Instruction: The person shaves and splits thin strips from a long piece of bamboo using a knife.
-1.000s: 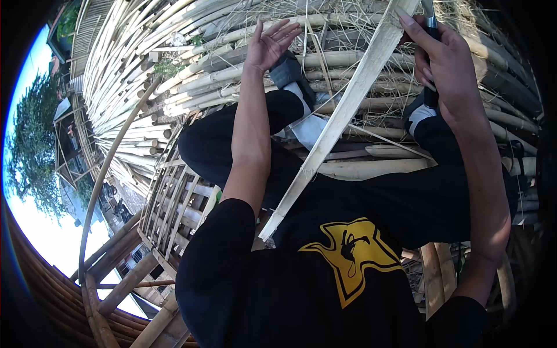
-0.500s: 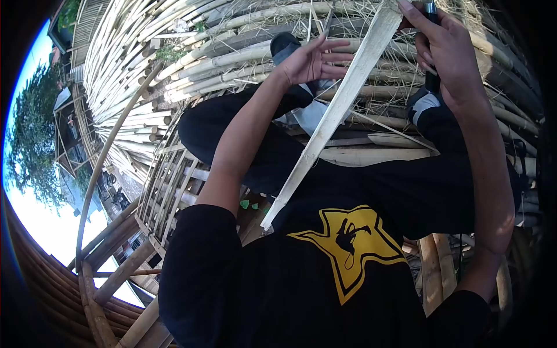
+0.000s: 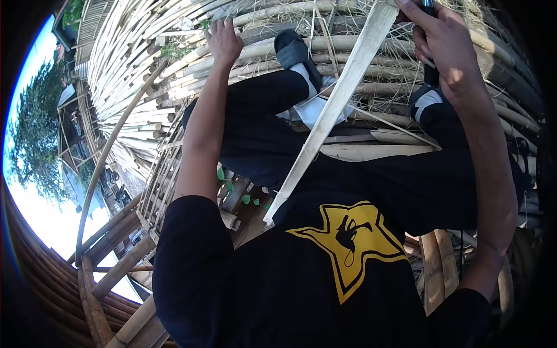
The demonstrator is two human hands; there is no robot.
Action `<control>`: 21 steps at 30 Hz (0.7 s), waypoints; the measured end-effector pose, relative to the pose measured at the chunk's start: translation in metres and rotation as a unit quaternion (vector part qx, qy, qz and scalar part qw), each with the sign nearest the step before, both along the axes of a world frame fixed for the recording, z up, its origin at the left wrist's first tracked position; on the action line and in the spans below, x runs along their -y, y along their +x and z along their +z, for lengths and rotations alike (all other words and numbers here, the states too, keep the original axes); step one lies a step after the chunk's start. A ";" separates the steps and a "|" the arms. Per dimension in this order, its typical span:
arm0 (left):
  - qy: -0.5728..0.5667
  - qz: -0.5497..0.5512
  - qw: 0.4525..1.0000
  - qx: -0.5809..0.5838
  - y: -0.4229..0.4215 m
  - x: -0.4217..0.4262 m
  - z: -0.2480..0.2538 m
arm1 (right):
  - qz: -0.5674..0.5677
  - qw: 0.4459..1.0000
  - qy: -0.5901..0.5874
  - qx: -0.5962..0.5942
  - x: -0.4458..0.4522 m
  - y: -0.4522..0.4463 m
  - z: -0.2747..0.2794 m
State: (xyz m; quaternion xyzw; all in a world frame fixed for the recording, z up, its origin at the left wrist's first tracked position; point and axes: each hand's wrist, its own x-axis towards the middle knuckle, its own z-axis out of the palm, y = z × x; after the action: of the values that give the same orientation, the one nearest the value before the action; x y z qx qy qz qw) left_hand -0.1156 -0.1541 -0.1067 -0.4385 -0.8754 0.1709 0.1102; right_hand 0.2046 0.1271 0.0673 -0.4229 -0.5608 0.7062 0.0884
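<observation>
My right hand (image 3: pixel 444 43) is closed at the upper right. Its thumb and fingertips pinch the upper end of a long, pale split bamboo strip (image 3: pixel 339 98). The same hand also grips a black-handled tool (image 3: pixel 430 74) with a shiny metal part at its top; the rest of that tool is out of view. The strip slants down across my lap, its lower end near my shirt. My left hand (image 3: pixel 224 43) is stretched out at the upper left above the bamboo poles, back upward and fingers pointing away. Nothing shows in it.
Many bamboo poles (image 3: pixel 125 64) lie ahead, with shavings (image 3: pixel 360 40) strewn over them. A sandalled foot (image 3: pixel 296 55) and a white sheet (image 3: pixel 316 110) are beyond my knees. Bamboo framework (image 3: pixel 125 269) stands at the left, beside a slatted bamboo piece (image 3: pixel 159 177).
My left hand has moved away from beside the strip, out to the left and forward over the poles. My right hand, the strip and the tool have hardly moved.
</observation>
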 end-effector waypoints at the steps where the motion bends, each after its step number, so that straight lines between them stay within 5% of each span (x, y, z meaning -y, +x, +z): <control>1: 0.040 0.082 0.977 0.194 -0.020 -0.005 0.002 | -0.017 1.000 0.008 -0.002 0.004 -0.003 0.006; 3: 0.139 0.312 0.781 0.522 0.007 -0.038 0.038 | -0.033 0.999 0.008 -0.004 0.008 -0.004 0.005; 5: 0.195 0.277 0.597 0.727 0.046 -0.039 0.031 | 0.009 0.999 -0.019 -0.049 0.002 -0.002 -0.004; 9: -0.175 0.360 0.233 0.886 0.115 0.002 -0.051 | 0.000 0.999 -0.026 -0.023 0.002 -0.001 -0.006; 11: -0.118 0.512 0.283 0.802 0.087 0.010 -0.076 | 0.010 0.999 0.004 -0.044 0.002 0.003 -0.017; 12: -0.043 0.533 0.281 0.796 0.092 -0.012 -0.031 | 0.014 0.998 0.027 -0.060 0.000 0.007 -0.022; 13: -0.045 0.537 0.279 0.795 0.093 -0.005 -0.038 | 0.014 0.998 0.022 -0.058 -0.003 0.009 -0.027; 15: -0.070 0.399 0.425 0.810 0.088 0.006 -0.066 | 0.052 0.995 0.015 -0.081 -0.009 0.009 -0.030; 17: 0.199 0.419 0.578 0.671 0.063 0.012 -0.075 | 0.027 0.997 -0.013 -0.072 0.002 0.003 -0.002; 18: 0.197 0.422 0.576 0.672 0.047 0.018 -0.073 | 0.002 0.997 -0.043 -0.062 0.008 0.001 0.009; 20: 0.185 0.318 0.841 0.396 0.004 0.018 -0.060 | 0.003 0.998 -0.035 -0.055 0.008 0.002 0.008; 21: 0.169 0.247 0.926 0.231 -0.002 0.011 -0.048 | 0.006 0.998 -0.029 -0.050 0.008 0.002 0.007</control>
State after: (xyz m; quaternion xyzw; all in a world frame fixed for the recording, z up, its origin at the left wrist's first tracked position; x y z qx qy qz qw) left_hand -0.1174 -0.1653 -0.1546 -0.2108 -0.9730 -0.0636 -0.0687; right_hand 0.2065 0.1188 0.0744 -0.3862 -0.5377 0.7429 0.0993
